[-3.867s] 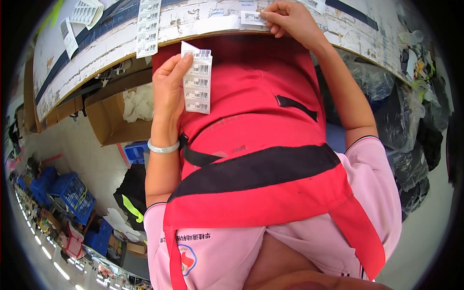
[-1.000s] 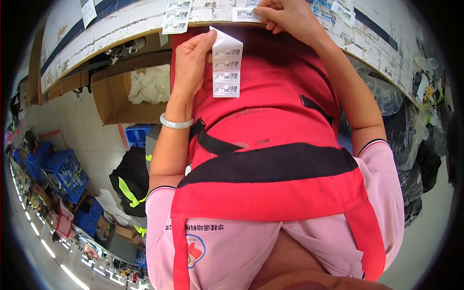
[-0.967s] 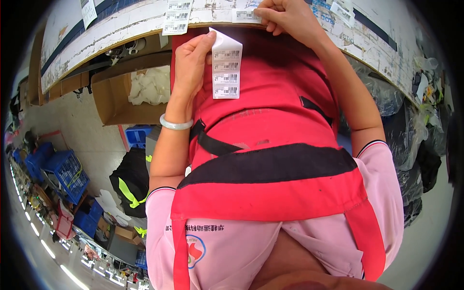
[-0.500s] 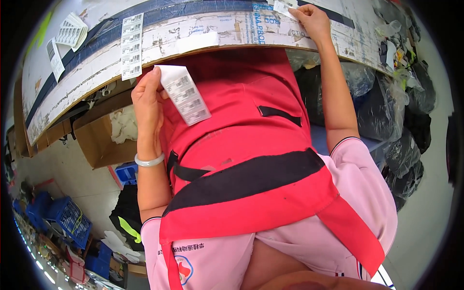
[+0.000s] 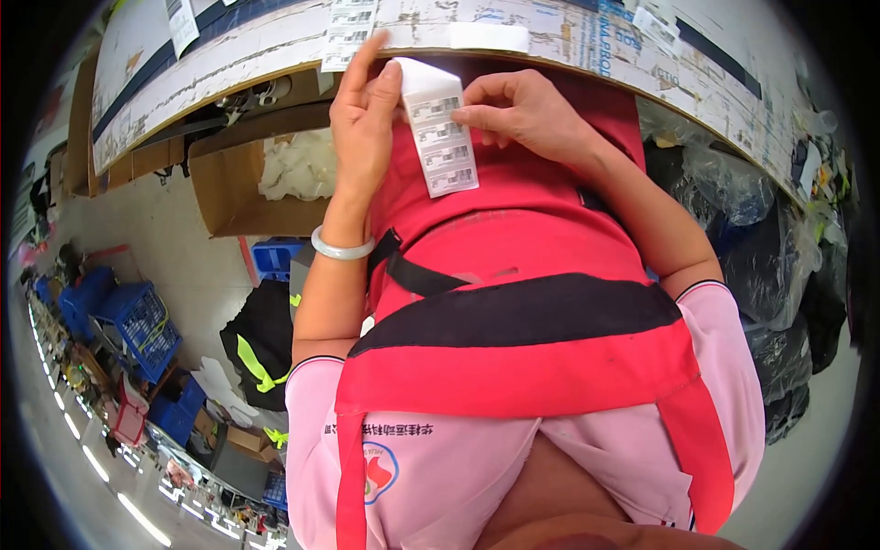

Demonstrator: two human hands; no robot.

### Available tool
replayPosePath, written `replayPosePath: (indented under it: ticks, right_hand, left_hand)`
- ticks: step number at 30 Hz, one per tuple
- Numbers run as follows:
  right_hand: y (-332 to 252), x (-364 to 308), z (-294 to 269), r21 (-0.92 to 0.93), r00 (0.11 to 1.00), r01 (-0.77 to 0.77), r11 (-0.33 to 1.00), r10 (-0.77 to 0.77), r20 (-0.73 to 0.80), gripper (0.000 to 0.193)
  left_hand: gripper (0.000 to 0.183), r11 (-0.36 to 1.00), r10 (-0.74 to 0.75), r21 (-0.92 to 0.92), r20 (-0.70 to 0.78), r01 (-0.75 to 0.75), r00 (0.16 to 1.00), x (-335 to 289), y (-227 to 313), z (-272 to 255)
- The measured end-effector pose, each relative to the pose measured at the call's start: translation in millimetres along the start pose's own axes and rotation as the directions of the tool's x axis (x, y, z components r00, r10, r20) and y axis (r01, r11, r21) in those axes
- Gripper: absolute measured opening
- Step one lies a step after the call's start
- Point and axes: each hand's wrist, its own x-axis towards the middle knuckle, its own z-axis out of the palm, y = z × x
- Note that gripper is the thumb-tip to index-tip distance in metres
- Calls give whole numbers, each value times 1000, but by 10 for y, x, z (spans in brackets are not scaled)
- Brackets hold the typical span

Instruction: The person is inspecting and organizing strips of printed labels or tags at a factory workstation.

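Note:
A folded strip of white barcode labels (image 5: 445, 151) hangs in front of the red apron, below the edge of the worn white table. My left hand (image 5: 365, 119) pinches its upper left corner between thumb and fingers, with the index finger pointing up. At the strip's right edge, the thumb and index finger of my right hand (image 5: 532, 115) close on one of the upper labels. Whether that label has come loose is too small to tell. On the table, a single label (image 5: 656, 29) lies at the right, and another label strip (image 5: 349, 38) overhangs the front edge.
The scuffed white table (image 5: 247, 69) spans the far side, with a blank white paper piece (image 5: 490, 37) near its edge. Beneath it at left stands an open cardboard box (image 5: 220, 188). Black plastic bags (image 5: 765, 275) crowd the right. Blue crates (image 5: 137, 325) stand at lower left.
My right hand has let go of the label on the table at upper right and come down to the strip. The view has shifted, and the strip is now between both hands.

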Motion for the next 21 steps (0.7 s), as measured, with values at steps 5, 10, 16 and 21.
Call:
replayPosePath:
  ticks: [5,10,16,21]
  right_hand:
    - [-129,-66,51,-88,995,84,993,-88,-41,17]
    - [-54,-30,73,-25,983,155,988,-157,-92,15]
    - [-12,31,53,-236,872,401,885,-448,-199,12]
    - [-33,61,-45,-423,845,386,820,-498,-196,14]
  left_hand:
    - [34,971,103,188,240,-150,965,-115,245,1]
    - [28,925,-207,375,374,57,904,-39,249,-161]
    - [24,900,-253,425,334,94,908,-14,172,-105]
    - [29,925,-264,352,313,147,912,-11,88,-99]
